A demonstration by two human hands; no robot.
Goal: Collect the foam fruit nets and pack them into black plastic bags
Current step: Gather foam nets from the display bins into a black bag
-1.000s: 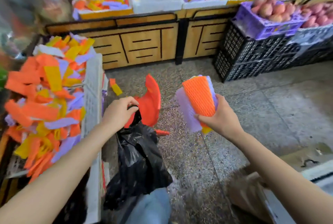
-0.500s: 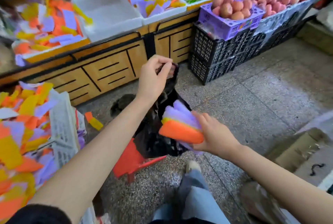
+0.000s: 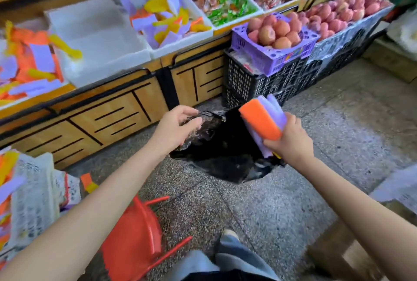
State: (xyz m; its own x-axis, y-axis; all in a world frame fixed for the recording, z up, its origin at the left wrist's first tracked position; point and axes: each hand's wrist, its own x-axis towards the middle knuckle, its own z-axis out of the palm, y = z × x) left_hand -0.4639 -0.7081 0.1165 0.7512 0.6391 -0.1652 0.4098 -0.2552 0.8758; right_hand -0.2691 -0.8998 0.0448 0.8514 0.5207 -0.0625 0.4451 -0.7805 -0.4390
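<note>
Right hand (image 3: 291,141) grips the foam nets (image 3: 261,122), now up over the black bag (image 3: 225,156), not in yet. Left hand (image 3: 177,126) fingers went loose; hold unclear.

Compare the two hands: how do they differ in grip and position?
The left hand pinches the black bag by its rim; the right hand grips a stack of foam nets, orange on purple. The left hand is at the bag's left edge, the right hand over its right side. Both are held out at the bag's mouth.
</note>
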